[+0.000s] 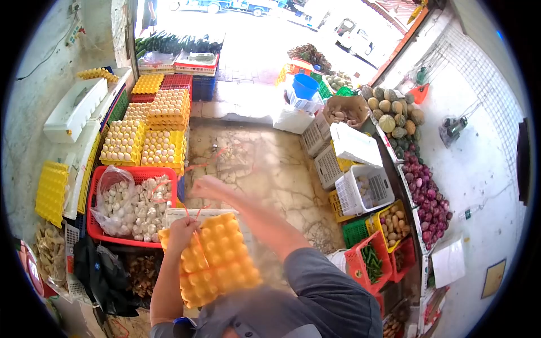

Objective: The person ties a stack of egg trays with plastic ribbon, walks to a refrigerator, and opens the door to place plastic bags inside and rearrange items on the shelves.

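My left hand [183,231] is closed on red string [202,248] at the upper left edge of a yellow egg tray [217,259]. The string runs down across the tray's bumpy face, and loose ends stick up above my fingers. The tray is tilted in front of my body, its lower edge against my grey shirt. My right hand [209,188] is raised beyond the tray, to the right of the garlic crate. Motion smears its fingers, so I cannot make out what, if anything, is in them.
A red crate of garlic [147,191] stands left, with stacked trays of eggs [121,141] behind it. Crates, a white basket [366,188], red onions [425,197] and melons [394,112] line the right side. Cracked floor [253,146] runs between them to the doorway.
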A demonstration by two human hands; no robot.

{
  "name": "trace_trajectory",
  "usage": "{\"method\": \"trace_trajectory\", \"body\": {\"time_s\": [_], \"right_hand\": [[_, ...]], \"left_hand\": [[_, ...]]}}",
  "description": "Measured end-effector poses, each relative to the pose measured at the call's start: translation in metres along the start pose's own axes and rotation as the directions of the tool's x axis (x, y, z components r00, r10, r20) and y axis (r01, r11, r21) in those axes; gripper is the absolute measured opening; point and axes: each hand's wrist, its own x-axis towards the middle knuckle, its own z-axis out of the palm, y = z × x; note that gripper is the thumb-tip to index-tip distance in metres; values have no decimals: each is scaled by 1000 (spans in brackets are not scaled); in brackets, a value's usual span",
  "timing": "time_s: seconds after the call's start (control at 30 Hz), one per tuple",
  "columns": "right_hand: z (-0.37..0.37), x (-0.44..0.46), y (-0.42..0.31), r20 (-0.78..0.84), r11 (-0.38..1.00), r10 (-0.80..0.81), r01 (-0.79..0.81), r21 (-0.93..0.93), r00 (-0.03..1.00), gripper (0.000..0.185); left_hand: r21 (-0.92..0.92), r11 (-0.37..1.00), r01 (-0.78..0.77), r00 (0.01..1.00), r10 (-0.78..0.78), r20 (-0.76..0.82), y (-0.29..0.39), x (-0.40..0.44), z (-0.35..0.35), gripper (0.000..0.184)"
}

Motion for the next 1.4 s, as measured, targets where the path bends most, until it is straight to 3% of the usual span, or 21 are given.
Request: {"method": "trace_trajectory", "body": {"time_s": [0.07,0.17,0.23,0.33,0.43,0.53,0.6,0.67,0.7,0.77,0.8,0.83,0.9,0.97,1.07,1.1,1.13,1.2,1.27,1.37,1.4], "right_hand": [[-11,-54,-33,-309,894,305,-159,419,901,23],[32,-85,-10,-329,977,126,-60,203,936,22],[66,-93,7,-334,988,-148,151,-17,931,20],[87,-66,10,-179,999,-26,30,18,984,22],[118,-28,27,-82,952,-239,217,-215,968,24],[96,-9,9,133,951,55,-93,294,990,24],[105,3,18,50,884,116,-126,450,992,27],[124,13,24,5,787,187,-153,598,982,31],[118,13,16,34,671,302,-238,702,953,30],[97,3,16,125,581,138,-183,793,982,27],[122,21,42,277,243,212,-325,914,937,30],[141,34,56,370,24,373,-408,913,851,36],[123,24,37,306,220,349,-395,892,886,39],[109,34,34,440,352,405,-581,733,801,34],[102,31,11,345,628,462,-576,524,817,29],[107,36,19,255,789,337,-420,450,906,26],[120,38,32,183,904,191,-246,351,964,25],[123,32,21,95,984,57,-72,162,994,27],[108,24,-3,7,995,100,-100,12,995,30],[78,1,-27,76,994,104,-105,2,992,31],[74,-12,-29,15,995,90,-90,43,996,32]], "left_hand": [[-34,999,-10,1000,10,-9,-4,0,-1,20],[-34,998,-51,998,50,-33,5,-2,0,20],[-14,997,-73,997,73,-36,4,-1,-2,20],[-11,997,-83,996,82,-27,-9,4,4,19],[7,997,-78,997,78,-21,-2,0,3,19],[33,995,-96,995,96,-17,2,-4,3,22],[0,991,-131,991,131,-32,1,-4,4,24],[76,991,-112,987,120,-104,12,-11,4,27],[110,990,-90,985,105,-140,17,-14,4,28],[34,994,-103,973,108,-205,-5,-13,11,31],[12,991,-135,947,133,-291,-2,-17,12,31],[0,986,-164,913,152,-378,6,-17,16,30],[-184,978,-94,934,23,-357,42,-35,11,28],[-374,923,-92,948,-33,-316,61,-59,11,24],[-302,921,248,921,-320,-222,69,-97,-1,22],[-326,936,132,937,-225,-268,36,-105,13,20],[-403,901,163,935,-271,-229,23,-115,19,18],[-547,807,222,926,-350,-141,5,-131,27,16],[-718,692,70,927,-310,-208,-8,-127,16,10],[-885,414,-212,898,-275,-344,5,-113,-17,8],[-894,377,-242,902,-253,-351,-2,-109,-28,10]]}}
